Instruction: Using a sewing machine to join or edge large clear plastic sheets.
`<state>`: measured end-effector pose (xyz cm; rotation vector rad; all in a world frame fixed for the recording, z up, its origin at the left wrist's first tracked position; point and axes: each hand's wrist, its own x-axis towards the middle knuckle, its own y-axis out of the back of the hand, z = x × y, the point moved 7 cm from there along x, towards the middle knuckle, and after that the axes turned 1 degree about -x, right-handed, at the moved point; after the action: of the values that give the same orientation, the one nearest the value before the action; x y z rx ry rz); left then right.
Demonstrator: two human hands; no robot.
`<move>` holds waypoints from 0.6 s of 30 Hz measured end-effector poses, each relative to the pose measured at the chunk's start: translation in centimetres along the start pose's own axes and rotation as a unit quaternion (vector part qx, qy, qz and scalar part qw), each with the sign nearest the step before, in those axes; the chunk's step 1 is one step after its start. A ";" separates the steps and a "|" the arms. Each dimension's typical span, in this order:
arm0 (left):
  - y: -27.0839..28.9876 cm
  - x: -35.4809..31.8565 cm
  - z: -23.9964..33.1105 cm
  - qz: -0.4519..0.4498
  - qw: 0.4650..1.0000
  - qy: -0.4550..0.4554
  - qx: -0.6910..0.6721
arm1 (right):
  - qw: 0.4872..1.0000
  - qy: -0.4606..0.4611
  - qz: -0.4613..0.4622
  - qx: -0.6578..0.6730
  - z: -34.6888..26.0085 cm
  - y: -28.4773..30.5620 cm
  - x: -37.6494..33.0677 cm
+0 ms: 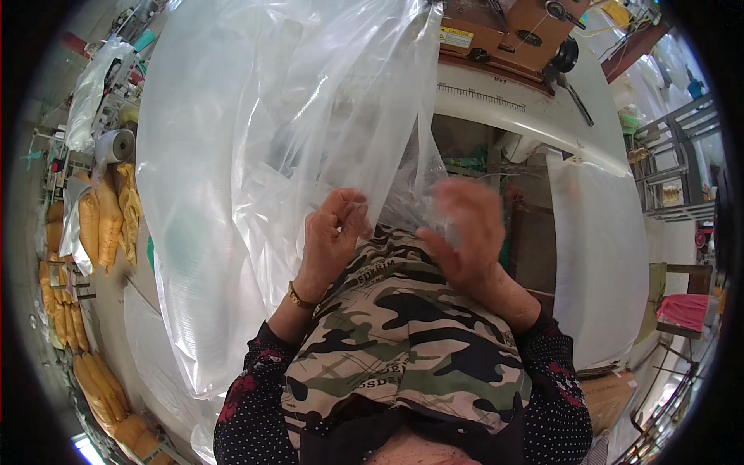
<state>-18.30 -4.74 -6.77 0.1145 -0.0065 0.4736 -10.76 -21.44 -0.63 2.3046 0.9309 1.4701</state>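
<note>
A large sheet of clear plastic film [209, 194] hangs in folds from the table down to my lap on the left. My left hand [332, 239] is closed in front of the film, fingers curled in toward the thumb; whether a bit of film is pinched there is hidden. Blurred by motion, my right hand [470, 232] has its thumb and fingers apart, near the film's crumpled right edge. Below both hands a camouflage apron [403, 325] covers my lap.
A brown sewing machine [511, 35] stands on a white table [535, 116] with a printed ruler strip. Tweezers [580, 105] lie beside it. Yellow-orange bundles [101, 387] line the left side, and a metal rack [682, 155] stands at right. A cardboard box [608, 395] sits lower right.
</note>
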 end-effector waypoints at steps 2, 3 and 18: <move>0.2 -0.3 1.3 0.040 0.994 -0.056 0.084 | 0.965 -0.142 0.095 -0.201 2.3 2.0 -0.9; 0.2 -0.4 1.6 0.043 0.994 -0.056 0.082 | 0.953 -0.137 0.125 -0.241 2.3 2.6 -1.3; -0.2 -0.3 3.4 0.000 0.978 -0.132 0.160 | 0.960 -0.089 -0.241 0.112 -0.1 -6.9 -0.1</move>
<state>-18.40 -5.37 -3.45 0.4938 -0.1919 0.4544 -13.47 -16.19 -4.26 2.0918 1.5325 0.9823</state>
